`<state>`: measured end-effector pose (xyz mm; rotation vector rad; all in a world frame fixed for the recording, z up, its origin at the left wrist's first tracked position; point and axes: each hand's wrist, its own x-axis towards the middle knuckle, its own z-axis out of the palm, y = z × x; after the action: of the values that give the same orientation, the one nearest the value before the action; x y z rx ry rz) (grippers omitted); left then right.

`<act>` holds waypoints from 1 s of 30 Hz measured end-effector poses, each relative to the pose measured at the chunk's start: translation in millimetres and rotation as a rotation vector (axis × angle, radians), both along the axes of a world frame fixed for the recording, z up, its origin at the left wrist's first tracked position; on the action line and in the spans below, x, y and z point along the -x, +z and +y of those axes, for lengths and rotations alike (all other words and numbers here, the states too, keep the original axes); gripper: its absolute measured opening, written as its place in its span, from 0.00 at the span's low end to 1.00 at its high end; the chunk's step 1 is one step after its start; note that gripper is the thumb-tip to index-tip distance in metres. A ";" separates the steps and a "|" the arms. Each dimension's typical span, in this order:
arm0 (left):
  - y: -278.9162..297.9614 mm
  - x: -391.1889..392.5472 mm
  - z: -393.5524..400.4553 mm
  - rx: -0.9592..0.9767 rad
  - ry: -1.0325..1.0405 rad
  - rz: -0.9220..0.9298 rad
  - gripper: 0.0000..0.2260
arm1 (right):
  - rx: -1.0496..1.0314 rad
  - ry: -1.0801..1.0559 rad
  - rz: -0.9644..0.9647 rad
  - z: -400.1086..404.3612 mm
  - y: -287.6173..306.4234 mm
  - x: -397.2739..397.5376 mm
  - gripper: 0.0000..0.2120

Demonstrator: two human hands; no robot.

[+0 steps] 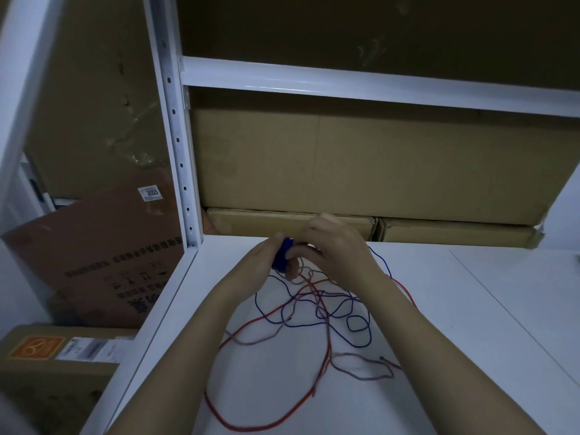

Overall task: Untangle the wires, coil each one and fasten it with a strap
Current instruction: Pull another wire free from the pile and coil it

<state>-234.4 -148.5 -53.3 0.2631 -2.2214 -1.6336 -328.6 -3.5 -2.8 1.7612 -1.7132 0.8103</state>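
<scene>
A small blue coil of wire is held just above the centre of the frame, gripped between the curled fingers and thumb of the left hand on its left side. The right hand is brought against the coil from the right, its fingers curled over the strands there; exactly which strand is pinched cannot be told, since the fingertips are hidden behind the knuckles. Below the hands, a loose tangle is spread on the white shelf surface in the lower middle of the frame: the rest of the blue wire is looped to the right, a red wire is trailed down toward the bottom edge, and a grey-brown wire is laid across both, the three crossing one another near the middle. Behind the hands, flat cardboard boxes are stacked at the back of the shelf, under a white crossbeam. A perforated white upright is seen left of centre. At the lower left, beyond the shelf edge, a brown carton bearing a label marked 3055 is leaned, with another labelled box below it.
</scene>
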 end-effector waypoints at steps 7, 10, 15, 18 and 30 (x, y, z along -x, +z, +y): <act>0.6 2.0 1.4 -0.062 -0.064 -0.037 0.27 | 0.052 0.085 -0.595 -3.4 -25.5 -0.4 0.06; 6.3 -4.8 9.7 -0.092 -0.053 -0.004 0.27 | 0.112 0.142 -0.927 -4.4 -32.3 -7.7 0.09; 14.4 -7.2 23.4 -0.187 0.009 0.016 0.24 | 0.118 0.098 -0.958 -6.4 -42.3 -22.6 0.11; 15.9 -3.6 31.8 -0.216 0.076 -0.012 0.24 | 0.175 -0.025 -0.868 -11.5 -48.6 -27.5 0.13; 20.4 -9.5 30.2 0.014 0.047 0.209 0.18 | 0.348 -0.015 -0.940 -15.3 -38.6 -31.7 0.13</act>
<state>-224.9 -118.3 -32.9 0.1322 -2.0542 -1.5443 -297.0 -18.8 -41.4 1.1716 -1.9214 2.0026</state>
